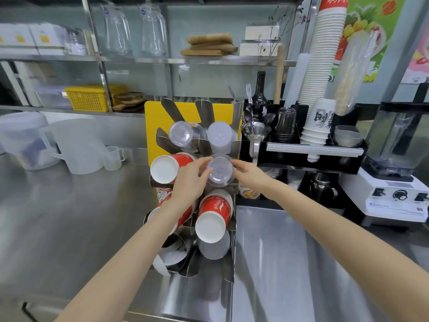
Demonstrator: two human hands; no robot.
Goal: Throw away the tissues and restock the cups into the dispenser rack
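Now, step in hand: pushing a clear plastic cup stack [219,170] into a middle slot of the dispenser rack [234,206], right column.
Left hand [189,182]: curling half-closed, fingertips pressing the stack's left side.
Right hand [247,174]: also half-closed, fingertips touching the right side – holding the same stack.
Doing it well: keeping the stack in line with the slot, pushing evenly from both sides, avoiding any tilt against the metal leaves.
Clear or frosted stacks in rack: four – two on top, one in the hands, one near the bottom.
Red paper cup stacks [214,219]: three showing, one partly hiding under the left arm.
Tissues: not showing in view – cannot tell where.
Tall spare stacks [325,56] standing at right: roughly three.
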